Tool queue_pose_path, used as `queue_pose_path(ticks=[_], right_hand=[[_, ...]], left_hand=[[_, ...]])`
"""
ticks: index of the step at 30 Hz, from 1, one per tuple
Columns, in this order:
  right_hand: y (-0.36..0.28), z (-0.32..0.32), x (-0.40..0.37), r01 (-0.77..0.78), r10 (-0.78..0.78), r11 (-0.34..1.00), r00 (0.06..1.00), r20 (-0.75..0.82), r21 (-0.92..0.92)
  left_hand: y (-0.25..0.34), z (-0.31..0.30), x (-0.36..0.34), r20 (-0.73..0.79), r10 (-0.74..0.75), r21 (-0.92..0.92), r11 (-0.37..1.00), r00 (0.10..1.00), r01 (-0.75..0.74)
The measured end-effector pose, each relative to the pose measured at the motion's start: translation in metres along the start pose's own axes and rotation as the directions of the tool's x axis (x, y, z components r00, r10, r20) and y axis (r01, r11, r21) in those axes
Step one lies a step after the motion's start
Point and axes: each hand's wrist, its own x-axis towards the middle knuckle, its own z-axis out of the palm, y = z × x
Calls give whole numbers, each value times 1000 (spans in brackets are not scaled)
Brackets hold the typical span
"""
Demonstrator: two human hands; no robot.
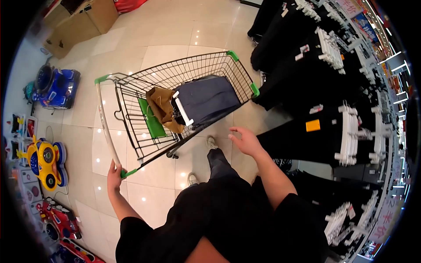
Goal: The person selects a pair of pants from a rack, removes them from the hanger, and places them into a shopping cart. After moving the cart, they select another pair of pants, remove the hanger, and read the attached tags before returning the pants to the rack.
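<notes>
My left hand (115,175) grips the near end of the handle of a wire shopping cart (131,127) with green corners. In the cart lie a folded dark navy garment on a white hanger (206,98), a brown garment (163,107) and a green flap (151,119). My right hand (244,140) hovers free beside the cart's right side, fingers spread, holding nothing. It is near a rack of black trousers on white hangers (324,131). My black-clad legs and light shoes show below the cart.
Racks of black clothes on white hangers (315,48) line the right side. Ride-on toy cars stand at the left: a blue one (57,87), a yellow one (44,162) and a red one (61,219). Cardboard boxes (79,24) sit at the far left. The floor is glossy tile.
</notes>
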Motion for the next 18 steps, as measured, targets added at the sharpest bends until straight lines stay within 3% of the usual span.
queue_pose_path(ticks=[3, 4, 5, 6, 7, 8, 9, 11, 12, 14, 16, 18], right_hand=[[65, -17, 82, 64, -63, 986, 998, 13, -156], [84, -22, 109, 126, -127, 964, 992, 9, -235], [96, -26, 135, 129, -126, 966, 992, 29, -226], [106, -32, 163, 17, 8, 953, 997, 81, -303], [118, -37, 191, -87, 144, 917, 982, 120, -388], [132, -38, 218, -84, 148, 918, 979, 138, -388], [150, -35, 243, -142, 244, 883, 953, 179, -448], [183, -24, 288, -234, 442, 780, 862, 247, -580], [204, -13, 306, -228, 444, 781, 858, 259, -582], [258, 12, 332, -256, 603, 669, 737, 307, -698], [281, 24, 336, -301, 613, 675, 737, 285, -674], [275, 25, 337, -531, 685, 663, 714, 144, -528]], left_hand=[[-16, 9, 16, -111, -40, 103, 993, 993, 52], [-44, 14, 31, -352, 206, 459, 888, 913, -24], [-57, 19, 39, -446, 492, 760, 649, 748, 26], [-39, 33, 34, -451, 482, 763, 645, 751, 45], [-1, 57, 20, -588, 316, 679, 693, 745, 242], [31, 78, 10, -706, 141, 565, 703, 694, 432], [49, 92, 5, -764, 113, 522, 687, 635, 506], [60, 102, 4, -799, 105, 502, 658, 592, 561], [62, 105, 5, -829, 107, 480, 638, 549, 602], [58, 105, 3, -833, 94, 473, 632, 545, 614], [48, 98, 5, -839, 117, 476, 633, 532, 611], [41, 97, 4, -847, 114, 477, 595, 519, 647]])
